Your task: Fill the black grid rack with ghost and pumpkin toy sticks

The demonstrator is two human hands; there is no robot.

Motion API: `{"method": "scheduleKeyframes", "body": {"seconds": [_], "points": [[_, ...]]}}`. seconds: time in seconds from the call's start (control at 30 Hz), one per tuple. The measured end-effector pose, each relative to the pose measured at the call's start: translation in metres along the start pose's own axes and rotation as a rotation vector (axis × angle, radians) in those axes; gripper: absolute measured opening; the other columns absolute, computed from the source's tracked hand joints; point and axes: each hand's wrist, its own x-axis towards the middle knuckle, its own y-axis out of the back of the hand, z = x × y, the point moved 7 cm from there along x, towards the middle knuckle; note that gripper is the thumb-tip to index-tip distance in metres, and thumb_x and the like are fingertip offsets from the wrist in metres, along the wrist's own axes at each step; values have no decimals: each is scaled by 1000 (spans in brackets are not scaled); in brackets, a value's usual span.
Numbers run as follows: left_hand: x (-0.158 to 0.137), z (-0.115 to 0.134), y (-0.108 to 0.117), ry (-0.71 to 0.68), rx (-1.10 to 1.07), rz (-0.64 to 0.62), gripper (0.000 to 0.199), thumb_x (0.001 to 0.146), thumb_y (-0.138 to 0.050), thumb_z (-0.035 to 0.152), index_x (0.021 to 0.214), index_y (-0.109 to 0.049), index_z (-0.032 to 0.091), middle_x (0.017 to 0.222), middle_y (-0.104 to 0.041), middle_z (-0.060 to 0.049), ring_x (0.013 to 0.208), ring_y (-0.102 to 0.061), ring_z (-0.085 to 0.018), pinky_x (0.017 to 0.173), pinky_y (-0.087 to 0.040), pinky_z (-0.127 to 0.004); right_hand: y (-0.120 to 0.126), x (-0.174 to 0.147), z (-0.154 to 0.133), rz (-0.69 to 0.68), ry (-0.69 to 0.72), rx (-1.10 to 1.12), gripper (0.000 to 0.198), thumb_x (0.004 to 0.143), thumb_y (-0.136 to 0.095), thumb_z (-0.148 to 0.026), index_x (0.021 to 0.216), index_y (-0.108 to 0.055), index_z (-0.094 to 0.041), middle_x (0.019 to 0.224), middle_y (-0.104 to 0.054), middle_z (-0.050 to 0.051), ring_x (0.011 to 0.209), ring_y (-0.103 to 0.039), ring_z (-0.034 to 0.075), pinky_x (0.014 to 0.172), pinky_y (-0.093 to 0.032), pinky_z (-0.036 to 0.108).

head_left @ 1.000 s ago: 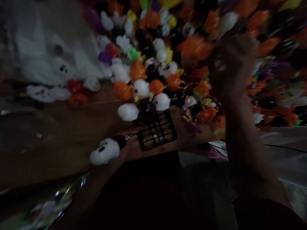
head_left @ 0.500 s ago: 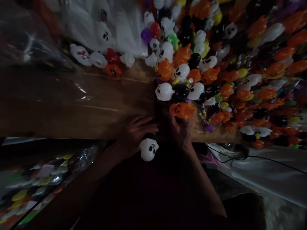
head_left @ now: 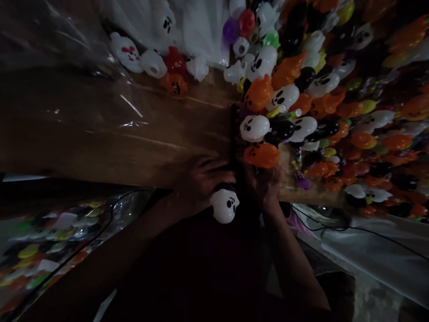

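Observation:
Near the table's front edge, my left hand (head_left: 209, 179) is closed, its fingers bent toward a dark patch between the hands. A white plastic skull head (head_left: 224, 206) with black eye holes and a dark top sits at its fingertips, face up. My right hand (head_left: 264, 185) is closed beneath an orange pumpkin-faced plastic figure (head_left: 261, 155), which lies on its side against the fingers. The fingertips of both hands are lost in shadow. Just beyond the orange figure lie a white skull figure (head_left: 254, 128) and a black one (head_left: 283, 130).
A big heap of orange, white and black figures (head_left: 323, 105) covers the right side of the wooden table (head_left: 150, 156). Clear plastic bags (head_left: 67, 67) lie at the left, near a few loose heads (head_left: 153, 63). Bagged figures (head_left: 63, 237) sit below left. A black cable (head_left: 368, 232) runs at the right.
The view has shifted, so the table's things appear farther right. Against the heap, both hands have moved slightly left, the skull head and orange figure moving with them.

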Motion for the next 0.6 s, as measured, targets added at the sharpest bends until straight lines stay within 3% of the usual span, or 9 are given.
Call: {"method": "scheduleKeyframes", "body": {"seconds": [0.13,0.23,0.37,0.53,0.6], "points": [[-4,-6,-4,34,-76,-43,19,100,-55,22,117,-64,22,120,-77,-4,127,-65,-22,113,-43,-41,0,1,1,-18,11,37,31,95,-65,-43,74,-64,-21,70,-67,3,63,-61,16,60,-54,29],[-3,-11,0,163,-256,-45,20,99,-57,22,117,-67,23,127,-75,-4,129,-65,-23,116,-45,-43,-2,0,-2,-23,62,17,31,97,-62,-43,75,-64,-22,73,-68,4,66,-63,17,63,-56,30],[4,-21,15,454,-516,116,18,100,-55,18,110,-68,26,126,-74,-1,123,-68,-19,108,-57,-36,1,-5,-1,72,72,-25,24,94,-65,-43,83,-67,-21,76,-69,5,68,-65,18,64,-58,31],[15,-33,26,680,-514,305,3,93,-66,24,95,-68,24,110,-77,0,112,-72,-19,104,-59,-32,-5,-8,4,-3,-27,-7,17,93,-64,-35,83,-67,-22,76,-67,5,68,-64,18,62,-56,31],[20,-44,22,772,-586,367,12,91,-69,33,92,-68,22,105,-77,-3,108,-72,-20,102,-59,-33,-4,-6,-1,-11,6,8,20,94,-62,-31,76,-62,-22,72,-64,4,62,-60,16,55,-51,29]]}}
